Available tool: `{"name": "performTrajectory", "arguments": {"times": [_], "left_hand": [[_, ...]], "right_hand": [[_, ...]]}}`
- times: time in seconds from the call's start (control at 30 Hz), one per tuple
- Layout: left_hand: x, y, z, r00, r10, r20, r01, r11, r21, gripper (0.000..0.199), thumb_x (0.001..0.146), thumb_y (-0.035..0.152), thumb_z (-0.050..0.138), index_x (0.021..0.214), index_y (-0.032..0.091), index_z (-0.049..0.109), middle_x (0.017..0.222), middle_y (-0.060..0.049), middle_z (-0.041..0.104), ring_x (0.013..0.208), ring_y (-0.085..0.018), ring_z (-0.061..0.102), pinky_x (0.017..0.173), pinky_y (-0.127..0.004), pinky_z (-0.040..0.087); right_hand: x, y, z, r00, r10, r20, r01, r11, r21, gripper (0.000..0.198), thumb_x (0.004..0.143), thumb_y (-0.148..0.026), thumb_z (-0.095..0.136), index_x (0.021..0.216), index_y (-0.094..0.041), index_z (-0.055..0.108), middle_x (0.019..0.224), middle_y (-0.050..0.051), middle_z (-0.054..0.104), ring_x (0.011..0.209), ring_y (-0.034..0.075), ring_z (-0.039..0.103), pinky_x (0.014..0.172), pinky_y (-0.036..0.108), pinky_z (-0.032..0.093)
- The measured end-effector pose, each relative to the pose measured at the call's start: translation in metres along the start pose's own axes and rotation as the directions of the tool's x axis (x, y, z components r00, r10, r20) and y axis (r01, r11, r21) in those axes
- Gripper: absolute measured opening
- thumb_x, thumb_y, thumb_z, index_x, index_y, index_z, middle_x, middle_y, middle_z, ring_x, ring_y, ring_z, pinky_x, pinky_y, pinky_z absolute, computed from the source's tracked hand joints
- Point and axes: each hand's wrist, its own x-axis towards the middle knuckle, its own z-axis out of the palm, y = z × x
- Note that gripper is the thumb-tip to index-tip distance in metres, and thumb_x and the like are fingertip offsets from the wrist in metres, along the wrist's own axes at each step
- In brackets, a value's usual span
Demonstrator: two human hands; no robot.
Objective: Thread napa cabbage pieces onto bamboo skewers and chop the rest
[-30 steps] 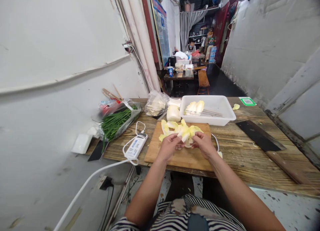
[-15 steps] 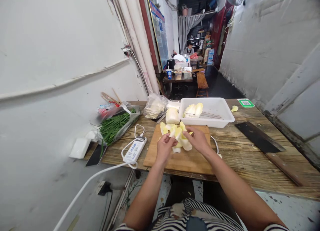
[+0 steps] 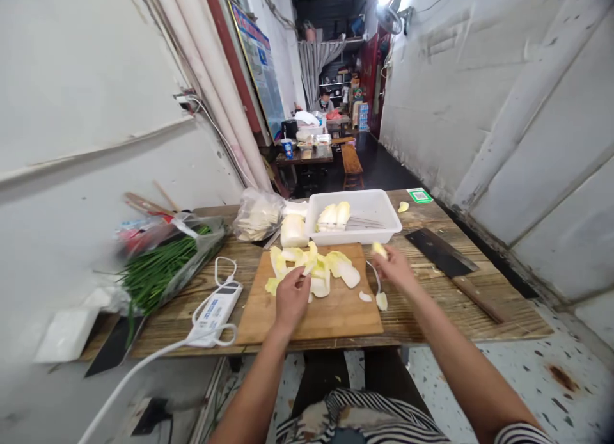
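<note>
Pale yellow cabbage leaves (image 3: pixel 343 269) lie spread over a wooden cutting board (image 3: pixel 336 316). Over the board's left half, my left hand (image 3: pixel 292 297) pinches a cabbage leaf (image 3: pixel 311 260) at its fingertips; the fingers partly cover the grip. My right hand (image 3: pixel 398 269) is past the board's right edge, closed on a small yellow cabbage leaf piece (image 3: pixel 379 249). Just below it, a small leaf scrap (image 3: pixel 381 301) lies on the table, and a white bit (image 3: pixel 365 297) rests on the board.
Behind the board stand a white plastic tray (image 3: pixel 393 225) with cabbage and thin skewers, a cut cabbage chunk (image 3: pixel 293 230) and a bagged stack (image 3: pixel 259 217). A cleaver (image 3: pixel 441 252) lies right. At left are a power strip (image 3: pixel 215 316) and green chives (image 3: pixel 163 268). A person sits far back.
My right hand has moved right, off the board, carrying a small leaf piece. My left hand stays over the leaves, which now lie more spread out. The view has swung right.
</note>
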Motion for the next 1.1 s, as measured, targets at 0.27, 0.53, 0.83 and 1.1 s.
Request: {"name": "performTrajectory", "arguments": {"times": [0.27, 0.53, 0.83, 1.1], "left_hand": [[-0.001, -0.001, 0.006, 0.984, 0.159, 0.077, -0.173, 0.960, 0.221, 0.025, 0.079, 0.025, 0.056, 0.101, 0.018, 0.065, 0.109, -0.010, 0.062, 0.098, -0.023, 0.059, 0.080, -0.035, 0.052], [-0.005, -0.001, 0.010, 0.906, 0.337, 0.257, -0.423, 0.720, 0.550, 0.031, 0.075, 0.021, 0.062, 0.106, 0.016, 0.061, 0.122, -0.015, 0.050, 0.109, -0.029, 0.051, 0.096, -0.047, 0.043], [-0.027, 0.014, 0.009, 0.893, 0.404, 0.197, -0.439, 0.694, 0.570, 0.031, 0.077, 0.016, 0.055, 0.108, 0.013, 0.060, 0.113, -0.015, 0.051, 0.104, -0.027, 0.051, 0.092, -0.042, 0.044], [-0.067, 0.008, 0.024, 0.829, 0.448, 0.335, -0.554, 0.742, 0.378, 0.031, 0.084, 0.010, 0.047, 0.113, 0.016, 0.054, 0.108, -0.012, 0.058, 0.104, -0.021, 0.053, 0.091, -0.034, 0.046]], "right_hand": [[0.098, 0.037, -0.076, 0.972, 0.012, -0.236, -0.125, 0.873, -0.471, 0.031, 0.089, -0.032, 0.056, 0.116, -0.016, 0.054, 0.117, 0.008, 0.055, 0.100, 0.021, 0.057, 0.084, 0.043, 0.048], [0.073, 0.037, -0.054, 0.972, -0.174, -0.160, 0.039, 0.786, -0.617, 0.034, 0.088, -0.032, 0.056, 0.119, -0.017, 0.052, 0.122, 0.009, 0.052, 0.103, 0.022, 0.055, 0.085, 0.044, 0.048], [-0.030, 0.026, 0.024, 0.949, -0.274, 0.155, 0.312, 0.757, -0.574, 0.025, 0.091, -0.037, 0.051, 0.104, -0.017, 0.059, 0.101, 0.005, 0.061, 0.084, 0.015, 0.060, 0.074, 0.035, 0.051], [-0.033, 0.007, 0.058, 0.965, -0.191, 0.181, 0.263, 0.696, -0.668, 0.022, 0.091, -0.035, 0.052, 0.104, -0.019, 0.059, 0.105, 0.005, 0.061, 0.086, 0.016, 0.060, 0.073, 0.033, 0.051]]}}
